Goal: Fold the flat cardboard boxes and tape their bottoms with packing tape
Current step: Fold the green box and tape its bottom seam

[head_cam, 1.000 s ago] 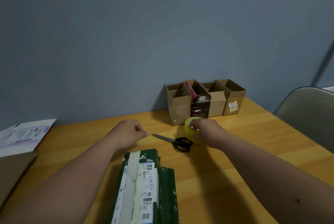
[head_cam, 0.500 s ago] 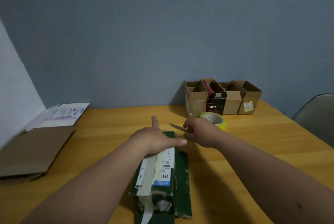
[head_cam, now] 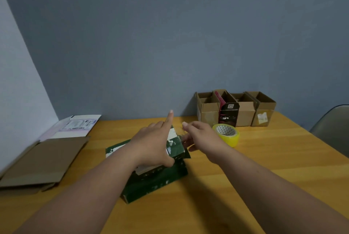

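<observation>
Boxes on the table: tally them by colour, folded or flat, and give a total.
Brown standing boxes: 3
Black standing box: 1
Green box under the hands: 1
Brown flat cardboard: 1
White flat cardboard: 1
Total: 7

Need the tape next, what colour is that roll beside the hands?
Yellow tape roll, clearest in the head view.

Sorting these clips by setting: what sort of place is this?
Probably a home or small-office packing spot: a wooden table against a plain wall, folded boxes lined up, flat cardboard waiting.
</observation>
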